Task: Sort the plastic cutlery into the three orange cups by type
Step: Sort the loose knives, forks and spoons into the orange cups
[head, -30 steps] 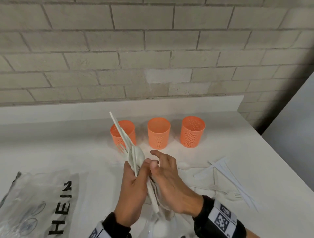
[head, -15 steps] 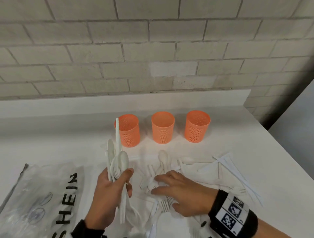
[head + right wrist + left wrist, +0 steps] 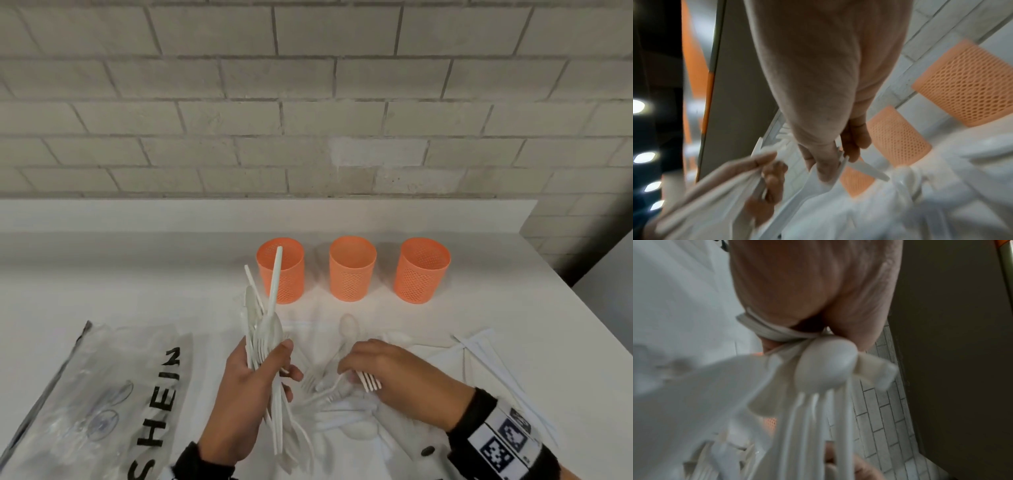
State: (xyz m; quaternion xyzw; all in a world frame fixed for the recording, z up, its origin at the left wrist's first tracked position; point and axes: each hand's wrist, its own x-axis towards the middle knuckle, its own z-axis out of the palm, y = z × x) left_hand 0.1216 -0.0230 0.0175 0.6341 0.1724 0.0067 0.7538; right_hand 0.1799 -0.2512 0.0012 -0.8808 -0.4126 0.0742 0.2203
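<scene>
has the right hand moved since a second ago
Yes. The right hand has left the bundle in the left hand and dropped to the table's loose cutlery.

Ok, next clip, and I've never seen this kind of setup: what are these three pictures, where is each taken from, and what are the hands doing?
No machine here: a person works with bare hands and wears three cameras. The wide picture comes from the head, looking down at a white counter. The two blurry close-ups come from cameras on each wrist, looking along the hand.

On the counter stand three orange cups in a row by a brick wall; what shows of their insides looks empty. In front of them lies a scattered pile of white plastic cutlery, and at the left a clear plastic bag.

The left hand grips a mixed bundle of cutlery upright. The right hand is down in the pile, its fingers closed on a fork.
</scene>
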